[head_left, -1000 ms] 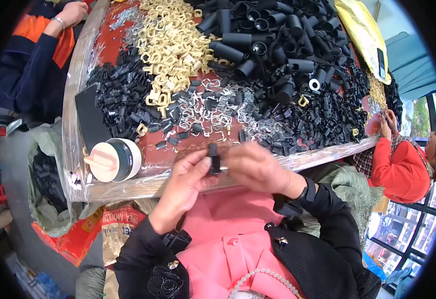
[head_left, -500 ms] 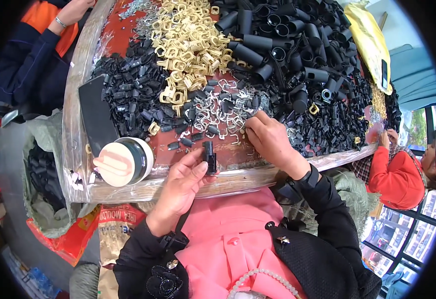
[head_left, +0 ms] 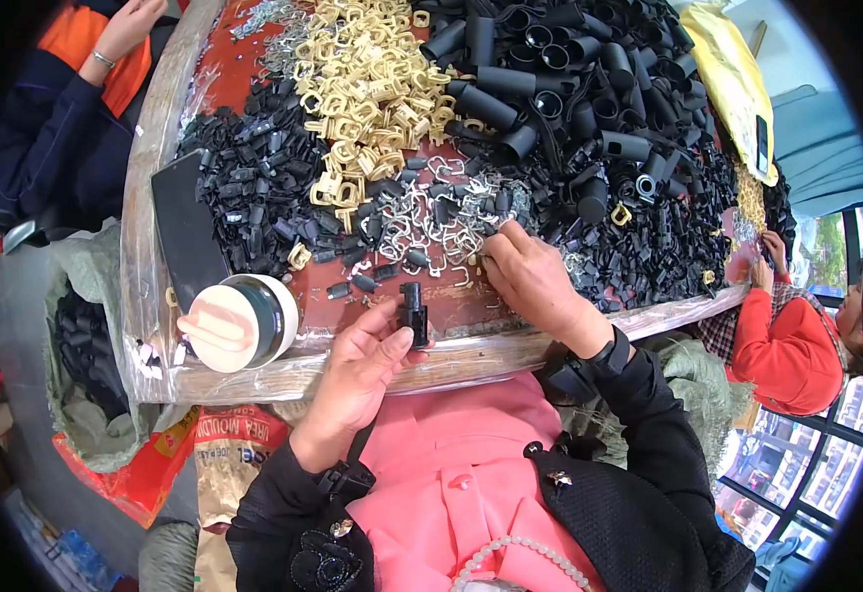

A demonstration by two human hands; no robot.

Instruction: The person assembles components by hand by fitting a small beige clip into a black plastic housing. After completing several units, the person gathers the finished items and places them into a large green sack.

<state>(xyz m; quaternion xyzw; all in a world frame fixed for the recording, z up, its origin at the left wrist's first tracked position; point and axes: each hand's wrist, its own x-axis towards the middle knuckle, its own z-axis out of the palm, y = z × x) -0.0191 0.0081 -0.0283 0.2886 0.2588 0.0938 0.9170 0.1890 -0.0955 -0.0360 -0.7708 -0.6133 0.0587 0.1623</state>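
Note:
My left hand (head_left: 358, 360) pinches a small black plastic part (head_left: 413, 314) upright between thumb and fingers, just above the table's near edge. My right hand (head_left: 530, 276) is over the near side of a scatter of bent silver metal clips (head_left: 436, 225). Its fingertips are drawn together and point down; whatever they may hold is hidden. Small black plastic pieces (head_left: 363, 283) lie loose on the red tabletop (head_left: 333, 314) between my hands and the clips.
Beyond lie heaps of cream plastic rings (head_left: 362, 89), black tubes (head_left: 510, 81) and small black parts (head_left: 254, 187). A round lidded container (head_left: 229, 331) and a dark flat panel (head_left: 190, 232) stand at left. A co-worker in red (head_left: 787, 335) sits at right; another's sleeve (head_left: 47, 138) shows far left.
Both hands keep nearly the same place and grip. The whole view has shifted slightly, with the table's things a few pixels further left.

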